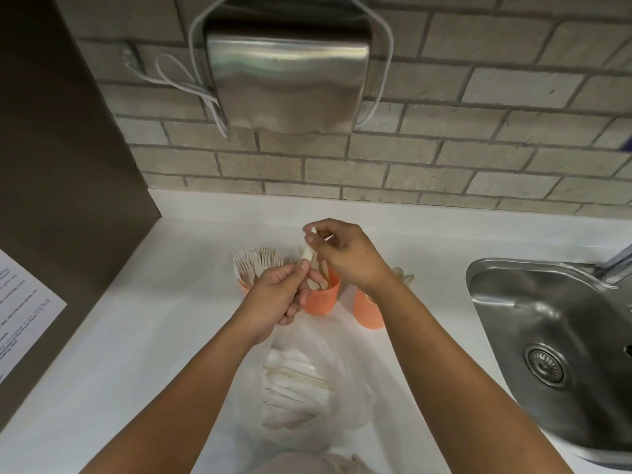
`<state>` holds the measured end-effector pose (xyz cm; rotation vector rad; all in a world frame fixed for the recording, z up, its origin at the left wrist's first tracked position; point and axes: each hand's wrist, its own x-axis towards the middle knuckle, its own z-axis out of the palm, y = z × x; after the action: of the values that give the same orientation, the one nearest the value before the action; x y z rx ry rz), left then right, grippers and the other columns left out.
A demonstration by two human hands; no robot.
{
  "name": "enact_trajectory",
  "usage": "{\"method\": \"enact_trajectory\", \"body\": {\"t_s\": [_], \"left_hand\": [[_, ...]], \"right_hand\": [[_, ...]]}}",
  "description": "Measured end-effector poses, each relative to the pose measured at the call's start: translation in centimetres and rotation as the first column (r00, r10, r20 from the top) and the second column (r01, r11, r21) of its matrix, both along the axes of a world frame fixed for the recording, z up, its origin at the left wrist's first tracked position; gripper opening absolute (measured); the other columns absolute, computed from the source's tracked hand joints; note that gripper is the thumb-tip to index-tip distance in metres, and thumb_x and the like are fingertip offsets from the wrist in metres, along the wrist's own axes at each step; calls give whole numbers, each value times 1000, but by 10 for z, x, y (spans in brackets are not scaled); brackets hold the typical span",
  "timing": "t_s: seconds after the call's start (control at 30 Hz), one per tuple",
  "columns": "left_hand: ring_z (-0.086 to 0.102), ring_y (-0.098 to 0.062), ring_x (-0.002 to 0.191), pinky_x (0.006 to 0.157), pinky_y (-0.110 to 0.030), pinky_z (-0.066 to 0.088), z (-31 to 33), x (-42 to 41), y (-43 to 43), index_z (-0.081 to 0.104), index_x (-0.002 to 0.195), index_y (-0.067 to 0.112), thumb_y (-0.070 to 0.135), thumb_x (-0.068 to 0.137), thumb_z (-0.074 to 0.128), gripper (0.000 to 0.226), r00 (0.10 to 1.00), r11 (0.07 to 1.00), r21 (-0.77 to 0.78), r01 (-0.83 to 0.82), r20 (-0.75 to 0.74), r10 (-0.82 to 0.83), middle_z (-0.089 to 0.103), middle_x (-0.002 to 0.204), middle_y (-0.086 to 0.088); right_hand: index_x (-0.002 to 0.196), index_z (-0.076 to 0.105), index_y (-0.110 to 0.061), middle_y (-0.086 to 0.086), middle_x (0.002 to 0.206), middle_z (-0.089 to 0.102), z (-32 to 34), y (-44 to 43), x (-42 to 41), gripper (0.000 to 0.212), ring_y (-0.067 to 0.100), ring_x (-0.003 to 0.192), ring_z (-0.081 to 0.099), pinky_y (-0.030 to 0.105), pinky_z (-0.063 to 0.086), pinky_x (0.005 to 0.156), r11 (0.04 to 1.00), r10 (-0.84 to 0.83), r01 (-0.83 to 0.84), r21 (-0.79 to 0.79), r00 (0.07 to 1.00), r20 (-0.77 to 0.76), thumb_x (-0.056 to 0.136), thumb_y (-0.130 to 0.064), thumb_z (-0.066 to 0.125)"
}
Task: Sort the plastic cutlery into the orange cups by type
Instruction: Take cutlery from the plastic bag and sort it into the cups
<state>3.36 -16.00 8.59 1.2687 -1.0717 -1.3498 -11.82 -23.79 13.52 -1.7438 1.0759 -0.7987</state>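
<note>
White plastic cutlery piece (306,255) stands nearly upright above the middle orange plastic cup (321,301). The left hand (277,292), fingers curled, pinches its lower end, while the right hand (345,254), wrist arched, pinches its top between thumb and forefinger.

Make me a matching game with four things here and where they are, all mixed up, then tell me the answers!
Things:
1. forks
2. sink
3. plastic bag
4. metal box

Places:
A. on the brick wall
B. set into the counter, on the right
C. lying on the counter, nearest the person
D. standing in the leftmost orange cup

Pairs: 1-D, 2-B, 3-C, 4-A.
</note>
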Motion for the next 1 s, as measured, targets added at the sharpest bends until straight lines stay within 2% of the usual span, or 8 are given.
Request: {"method": "enact_trajectory", "body": {"t_s": [0.1,0.27,0.4,0.53,0.63,0.77,0.9,1.0], "left_hand": [[33,-12,42,40,-19,25,2,1,0,74,102,5,46,106,50,48,1000,1000,-1,-20,16,20,46,59,-2],[41,-12,46,40,-22,31,0,6,0,73,110,10,37,111,45,39,996,996,-10,-87,-18,87,56,71,-1],[56,-13,54,47,-29,45,-8,13,-5,67,110,26,27,105,58,10,927,957,-121,-265,242,287,65,85,-3],[62,-6,72,72,-22,54,-26,22,-8,71,108,28,22,87,82,24,731,946,-323,9,648,214,62,87,5],[66,-11,72,72,-36,61,-34,16,-14,77,100,19,13,88,80,14,698,937,-345,43,682,219,66,88,5],[69,-18,75,78,-38,60,-36,14,-24,81,97,13,8,86,79,12,610,902,-431,-2,714,343,72,90,-3],[67,-18,80,78,-28,55,-37,15,-33,81,95,14,11,87,79,9,529,877,-480,-38,735,425,63,110,-4],[70,-25,87,81,-28,54,-36,12,-38,81,95,9,6,85,78,11,506,871,-489,34,761,407,70,107,-6]], "right_hand": [[101,73,-8,13,75,67,2,0,0,16,23,66,61,36,50,66,999,22,-25,33,994,111,103,-17,60],[96,71,-8,9,67,67,13,-10,-6,16,16,57,60,28,51,61,970,-228,242,-29,941,250,104,-12,56],[99,65,-15,5,91,69,23,-22,-27,18,13,66,66,29,55,64,840,-357,423,-340,903,239,107,-21,50],[99,67,-13,2,97,64,0,-33,-36,18,21,79,65,39,56,74,827,-288,255,-502,958,12,106,-17,52],[98,71,-10,3,90,63,-30,-30,-29,17,21,78,61,34,51,75,894,-203,78,-441,949,-243,103,-13,56],[98,72,-11,7,93,65,-59,-24,-20,18,29,87,64,43,54,78,943,-69,-124,-309,836,-545,98,-11,54],[134,63,-18,8,129,60,-57,-23,-15,48,29,115,57,41,52,94,931,-70,-135,-340,846,-529,89,-5,56],[149,51,-23,0,155,46,-52,-25,-9,60,29,131,44,42,43,108,908,4,-240,-343,824,-566,92,-6,51]]}}
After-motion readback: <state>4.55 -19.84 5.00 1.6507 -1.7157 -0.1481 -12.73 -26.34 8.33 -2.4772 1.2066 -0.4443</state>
